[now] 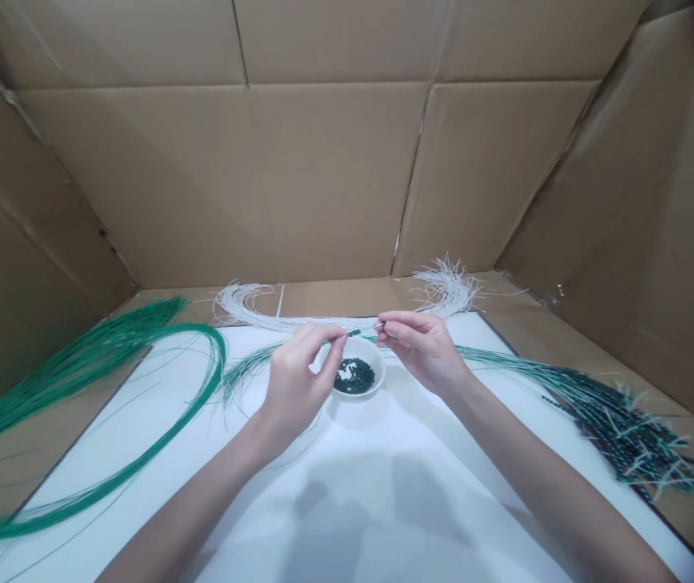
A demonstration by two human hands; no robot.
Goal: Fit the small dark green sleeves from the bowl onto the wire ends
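Above a small white bowl (381,387) of dark green beads (355,376), my two hands face each other with a gap between the fingertips. My left hand (298,368) is closed in a pinch, and a short row of dark beads on a strand (355,333) pokes out from its thumb and forefinger. Pinched too, my right hand (423,344) has a tiny dark bead (382,324) at its fingertips. The thin strand itself is too fine to follow between the fingers.
A coiled bundle of green cord (158,444) lies at the left. Strands strung with dark beads (619,429) fan out on the right. White threads (449,290) run along the back of the white board (322,518). Cardboard walls (322,178) enclose the back and sides.
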